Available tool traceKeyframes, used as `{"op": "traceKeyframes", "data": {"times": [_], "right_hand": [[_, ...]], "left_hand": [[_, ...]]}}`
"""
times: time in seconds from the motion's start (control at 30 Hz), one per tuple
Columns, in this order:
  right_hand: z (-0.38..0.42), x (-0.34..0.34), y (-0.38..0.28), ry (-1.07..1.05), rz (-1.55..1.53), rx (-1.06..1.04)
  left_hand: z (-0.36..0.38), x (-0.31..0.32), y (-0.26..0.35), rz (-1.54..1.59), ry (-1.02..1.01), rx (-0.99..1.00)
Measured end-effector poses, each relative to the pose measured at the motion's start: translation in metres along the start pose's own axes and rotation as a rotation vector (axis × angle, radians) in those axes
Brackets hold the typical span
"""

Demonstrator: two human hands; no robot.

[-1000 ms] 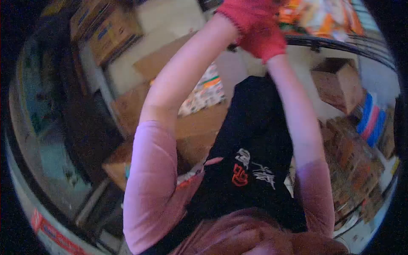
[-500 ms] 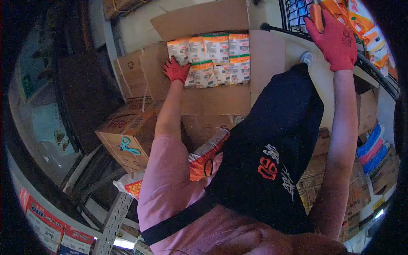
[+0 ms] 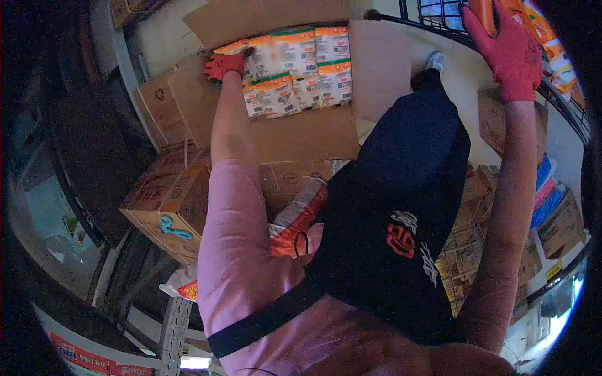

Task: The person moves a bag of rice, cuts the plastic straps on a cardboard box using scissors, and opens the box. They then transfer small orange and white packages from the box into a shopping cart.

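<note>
An opened cardboard box (image 3: 307, 135) holds rows of white packets (image 3: 298, 53) with orange and green tops. At its upper left corner, my left hand (image 3: 226, 64), in a red glove, has its fingers closed on a packet (image 3: 232, 47) that sits tilted against the box wall. My right hand (image 3: 506, 56), gloved in red too, is at the upper right beside a black wire cart (image 3: 451, 15). An orange handle-like piece (image 3: 481, 15) lies between its thumb and fingers; the fingertips are partly hidden.
Orange-and-white packs (image 3: 558, 59) fill the cart. A taped carton (image 3: 166, 207) with a turquoise tie stands at the left, near a red and white sack (image 3: 295, 216). More cartons (image 3: 464, 250) and blue and pink bundles (image 3: 545, 191) are at the right. A metal post (image 3: 175, 332) rises lower left.
My left hand has moved up and left within the box, and the upper left packet is now tilted. My right hand stays at the orange piece. The whole view has shifted slightly.
</note>
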State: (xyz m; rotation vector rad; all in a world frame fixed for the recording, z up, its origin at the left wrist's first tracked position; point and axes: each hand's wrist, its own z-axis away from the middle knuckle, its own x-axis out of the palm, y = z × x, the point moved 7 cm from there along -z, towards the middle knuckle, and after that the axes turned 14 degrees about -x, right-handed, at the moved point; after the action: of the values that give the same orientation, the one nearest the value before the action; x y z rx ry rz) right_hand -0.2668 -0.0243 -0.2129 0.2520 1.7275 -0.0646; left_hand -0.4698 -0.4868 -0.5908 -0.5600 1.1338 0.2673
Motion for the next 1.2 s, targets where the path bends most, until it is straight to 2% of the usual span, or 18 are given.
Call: {"op": "traceKeyframes", "data": {"times": [0.07, 0.17, 0.23, 0.3, 0.37, 0.4, 0.47, 0.53, 0.57, 0.67, 0.73, 0.8, 0.87, 0.93, 1.03, 1.07, 1.17, 1.2], "right_hand": [[0.003, -0.002, -0.005, 0.147, 0.043, -0.057], [-0.004, -0.006, -0.009, -0.014, -0.003, 0.01], [-0.005, -0.008, -0.012, 0.04, 0.08, 0.004], [-0.004, -0.007, -0.012, 0.044, 0.081, 0.011], [-0.006, -0.007, -0.01, 0.0, -0.002, 0.026], [-0.008, -0.006, -0.009, -0.043, -0.017, 0.041], [-0.012, -0.004, -0.005, -0.125, -0.038, 0.072], [-0.005, -0.007, -0.007, 0.001, -0.064, 0.006], [-0.003, -0.007, -0.006, 0.068, -0.077, -0.028], [0.001, 0.007, 0.01, 0.035, 0.083, -0.053], [0.001, 0.004, 0.01, 0.056, -0.068, -0.026], [-0.002, 0.001, 0.006, 0.039, -0.144, 0.01], [-0.004, -0.002, 0.005, -0.021, -0.142, 0.06], [-0.003, -0.006, 0.002, -0.029, -0.131, 0.035], [0.001, -0.008, -0.005, 0.059, -0.043, 0.031], [0.001, -0.009, -0.006, 0.069, -0.038, 0.023], [0.0, -0.009, -0.003, 0.013, -0.1, -0.012], [0.002, -0.008, -0.001, 0.025, -0.082, -0.005]], "left_hand": [[0.0, -0.009, -0.002, 0.011, -0.011, 0.011], [0.006, -0.014, -0.018, 0.335, -0.238, 0.034], [-0.039, 0.053, -0.038, 0.632, -0.284, 0.013], [-0.033, 0.058, -0.044, 0.6, -0.273, 0.007], [0.037, -0.008, -0.041, 0.242, -0.199, 0.013], [0.029, 0.014, -0.047, 0.25, -0.193, -0.09], [0.046, 0.017, -0.036, 0.162, -0.175, -0.042], [0.059, 0.023, -0.025, -0.03, -0.059, 0.028], [0.058, 0.027, -0.024, -0.008, -0.087, 0.007], [0.064, 0.023, -0.029, 0.103, -0.166, -0.044], [0.083, 0.024, -0.043, 0.25, -0.221, -0.07], [0.095, 0.055, -0.061, 0.333, -0.209, 0.235], [0.121, 0.06, -0.074, 0.206, -0.225, 0.492], [0.156, 0.058, -0.086, -0.126, -0.275, 0.681], [0.147, 0.014, -0.073, -0.092, -0.081, 0.629], [0.136, 0.005, -0.067, -0.066, -0.013, 0.708], [0.1, -0.001, -0.045, -0.412, -0.14, 0.722], [0.088, 0.005, -0.043, -0.416, -0.17, 0.754]]}}
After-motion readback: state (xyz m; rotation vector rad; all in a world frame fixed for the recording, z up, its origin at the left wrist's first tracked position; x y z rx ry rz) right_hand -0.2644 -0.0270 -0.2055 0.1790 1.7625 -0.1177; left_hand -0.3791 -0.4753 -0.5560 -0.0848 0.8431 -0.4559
